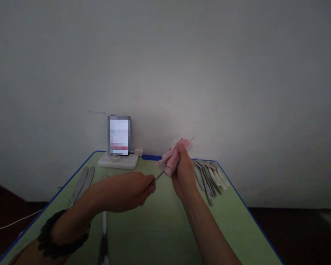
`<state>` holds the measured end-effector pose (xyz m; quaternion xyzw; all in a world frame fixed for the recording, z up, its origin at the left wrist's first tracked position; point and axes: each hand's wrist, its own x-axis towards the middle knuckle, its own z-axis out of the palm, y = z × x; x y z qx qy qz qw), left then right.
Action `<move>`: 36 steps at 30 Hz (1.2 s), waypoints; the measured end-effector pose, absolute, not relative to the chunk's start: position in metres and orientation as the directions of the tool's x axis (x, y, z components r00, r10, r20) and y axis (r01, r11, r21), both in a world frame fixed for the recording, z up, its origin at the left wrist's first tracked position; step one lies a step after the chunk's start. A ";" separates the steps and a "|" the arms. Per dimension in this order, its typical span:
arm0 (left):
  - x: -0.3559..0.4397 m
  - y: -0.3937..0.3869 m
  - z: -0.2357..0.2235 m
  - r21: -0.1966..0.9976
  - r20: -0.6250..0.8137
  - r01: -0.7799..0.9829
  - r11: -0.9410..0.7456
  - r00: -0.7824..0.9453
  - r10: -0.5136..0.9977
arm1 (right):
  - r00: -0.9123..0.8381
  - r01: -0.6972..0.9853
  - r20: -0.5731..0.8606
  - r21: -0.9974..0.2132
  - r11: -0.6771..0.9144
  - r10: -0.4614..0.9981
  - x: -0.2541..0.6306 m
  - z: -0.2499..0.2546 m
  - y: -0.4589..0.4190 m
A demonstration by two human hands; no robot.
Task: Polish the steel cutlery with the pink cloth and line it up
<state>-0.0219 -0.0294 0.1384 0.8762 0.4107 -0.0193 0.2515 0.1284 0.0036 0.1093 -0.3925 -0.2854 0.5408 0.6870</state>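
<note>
My left hand is closed on one end of a thin metal piece of cutlery, which slants up to the right above the table. Around its far part, my right hand presses a folded pink cloth. A thin tip pokes out beyond the cloth, but the cutlery's kind is hidden. Beneath my left forearm lies a long piece of metal cutlery, partly covered by the arm. To the left, two table knives rest side by side.
A pile of metal cutlery, some with white handles, lies at the table's right back. At the back left a lit phone stands upright on a white base, beside a small white block. The green table meets a grey wall.
</note>
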 end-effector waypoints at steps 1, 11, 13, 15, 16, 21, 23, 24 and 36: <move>-0.022 -0.029 0.139 0.431 -0.247 0.729 -0.532 0.663 0.707 | 0.235 -0.516 -0.032 -0.851 0.097 0.972 0.128 0.108 0.003; -0.032 -0.031 0.136 0.397 -0.373 0.767 -0.505 0.637 0.675 | 0.321 -0.604 -0.046 -0.779 0.168 0.946 0.148 0.125 0.008; -0.034 -0.031 0.135 0.374 -0.366 0.777 -0.506 0.625 0.689 | 0.358 -0.608 -0.026 -0.765 0.212 0.933 0.153 0.131 0.008; -0.035 -0.029 0.134 0.387 -0.318 0.762 -0.519 0.639 0.701 | 0.369 -0.599 -0.011 -0.767 0.229 0.929 0.155 0.135 0.007; -0.035 -0.028 0.133 0.402 -0.296 0.751 -0.524 0.648 0.702 | 0.372 -0.598 -0.010 -0.768 0.231 0.928 0.154 0.135 0.007; -0.034 -0.026 0.129 0.439 -0.274 0.732 -0.521 0.662 0.698 | 0.332 -0.591 -0.039 -0.787 0.175 0.943 0.147 0.126 0.007; -0.034 -0.026 0.128 0.453 -0.267 0.726 -0.517 0.664 0.698 | 0.276 -0.564 -0.033 -0.815 0.134 0.961 0.144 0.123 0.008; -0.033 -0.025 0.128 0.464 -0.261 0.721 -0.515 0.667 0.698 | 0.256 -0.552 -0.026 -0.825 0.124 0.966 0.143 0.121 0.008; -0.027 -0.023 0.130 0.518 -0.215 0.688 -0.508 0.679 0.702 | 0.202 -0.444 0.022 -0.889 0.112 0.979 0.139 0.117 0.006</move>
